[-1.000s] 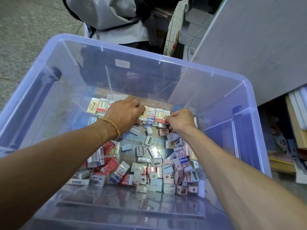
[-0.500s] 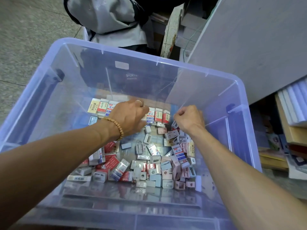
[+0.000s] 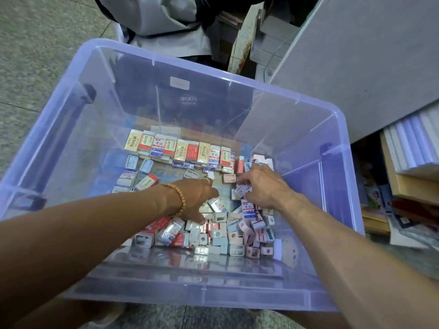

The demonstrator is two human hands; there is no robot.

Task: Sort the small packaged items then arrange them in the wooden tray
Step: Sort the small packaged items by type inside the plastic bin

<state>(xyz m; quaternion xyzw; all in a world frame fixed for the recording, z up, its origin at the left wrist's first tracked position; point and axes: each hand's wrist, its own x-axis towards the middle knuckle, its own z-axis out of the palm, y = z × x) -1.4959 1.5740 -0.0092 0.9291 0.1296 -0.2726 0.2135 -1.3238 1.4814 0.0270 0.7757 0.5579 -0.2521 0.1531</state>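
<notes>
Both hands have dropped back from the far row since a second ago, and I now see that row uncovered. Going left to right: the clear plastic bin (image 3: 78, 96) holds everything, and along its far side the row of packets (image 3: 180, 150) stands side by side, each packet's long axis running away from me, printed faces up and tilted my way.

My left hand (image 3: 197, 198) reaches in from the left, forearm slanting toward the middle, a bead bracelet (image 3: 180, 203) on the wrist. Its fingers point down and to the right into the loose pile (image 3: 221, 231), fingertips touching the packets there. I cannot tell whether it pinches one or only presses on them.

That pile lies in the near middle of the bin floor, small packets jumbled at every angle, with no common direction. A few strays lie between it and the row.

My right hand (image 3: 263, 186) comes in from the right, knuckles up, fingers curled toward the left. Thumb and fingers pinch a small white packet (image 3: 242, 189), its long axis roughly left to right, held just above the pile's far edge.

Right of the bin, stacked books (image 3: 408, 162) lie under a grey board (image 3: 370, 67).
</notes>
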